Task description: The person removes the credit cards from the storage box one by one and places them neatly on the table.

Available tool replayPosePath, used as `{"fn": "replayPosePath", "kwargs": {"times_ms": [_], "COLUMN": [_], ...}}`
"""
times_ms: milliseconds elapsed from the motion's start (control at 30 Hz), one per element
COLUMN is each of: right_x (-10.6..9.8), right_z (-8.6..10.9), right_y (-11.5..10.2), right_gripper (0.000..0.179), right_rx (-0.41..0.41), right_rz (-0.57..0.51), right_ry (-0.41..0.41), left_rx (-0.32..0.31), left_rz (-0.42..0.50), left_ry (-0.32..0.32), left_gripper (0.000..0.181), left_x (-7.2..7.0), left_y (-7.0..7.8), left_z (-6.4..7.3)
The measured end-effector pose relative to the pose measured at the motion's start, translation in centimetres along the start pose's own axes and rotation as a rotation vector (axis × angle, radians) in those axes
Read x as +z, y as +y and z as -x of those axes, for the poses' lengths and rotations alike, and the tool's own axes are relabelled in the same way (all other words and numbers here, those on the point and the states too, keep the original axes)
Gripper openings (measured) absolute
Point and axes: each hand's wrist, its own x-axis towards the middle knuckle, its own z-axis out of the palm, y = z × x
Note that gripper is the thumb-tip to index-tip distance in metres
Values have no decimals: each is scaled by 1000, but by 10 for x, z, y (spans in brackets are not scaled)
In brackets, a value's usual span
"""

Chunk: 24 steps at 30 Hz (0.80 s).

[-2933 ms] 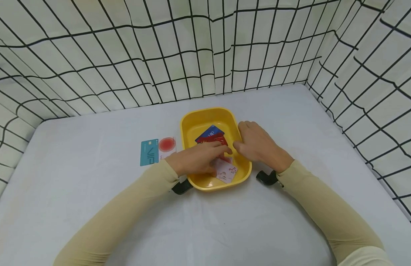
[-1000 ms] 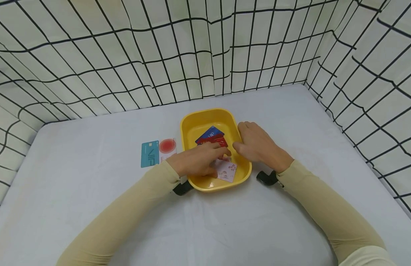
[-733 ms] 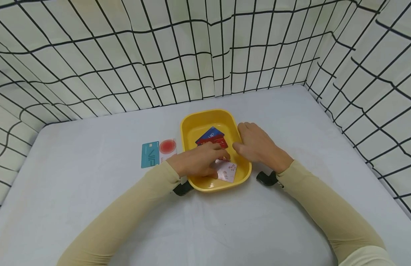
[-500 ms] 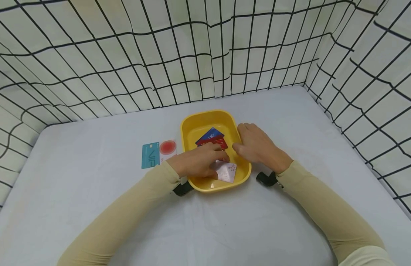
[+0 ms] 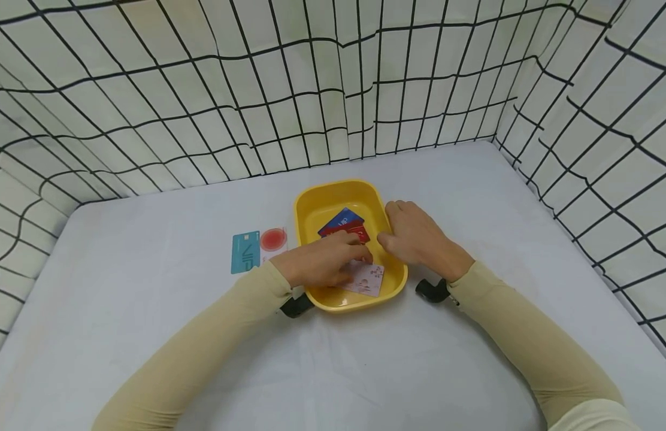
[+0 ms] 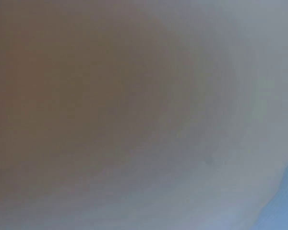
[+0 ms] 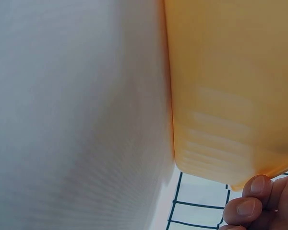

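Note:
A yellow tray (image 5: 350,303) stands on the white table. My left hand (image 5: 324,260) reaches into it from the left, thumb and bent fingers on a pale pink patterned card (image 5: 368,279) at the near end. The hand covers part of that card. Farther back in the tray lie a blue card (image 5: 344,219) and a red card (image 5: 359,230), partly overlapping. My right hand (image 5: 419,233) grips the tray's right rim, its fingertips outside the wall in the right wrist view beside the tray (image 7: 230,96). The left wrist view is a blur.
Left of the tray, a teal VIP card (image 5: 245,251) lies beside a white card with a red disc (image 5: 272,239), partly hidden by the left arm. A black wire grid (image 5: 311,90) borders the table at the back and sides.
The left fingers have shifted slightly on the pale pink card. Its visible part has turned a little and looks flatter than half a second ago. The right hand stays on the rim.

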Motion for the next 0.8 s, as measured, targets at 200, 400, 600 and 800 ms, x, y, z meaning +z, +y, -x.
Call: {"fn": "replayPosePath", "kwargs": {"times_ms": [200,400,600,800], "right_x": [2,2,2,1], "right_z": [0,1,0,1], "right_y": [1,1,1,0], "right_gripper": [40,39,38,38], "right_rx": [-5,-8,-9,-10], "right_rz": [0,3,2,5], "right_ry": [10,18,19,15], "left_rx": [2,-10,-26,-27], "left_rz": [-3,-8,-23,-19], "left_ry": [1,0,0,6], "left_gripper": [38,37,38,37], "left_x": [-1,-2,-5,-8], "left_y": [2,4,6,8], "left_z": [2,4,7,10]}}
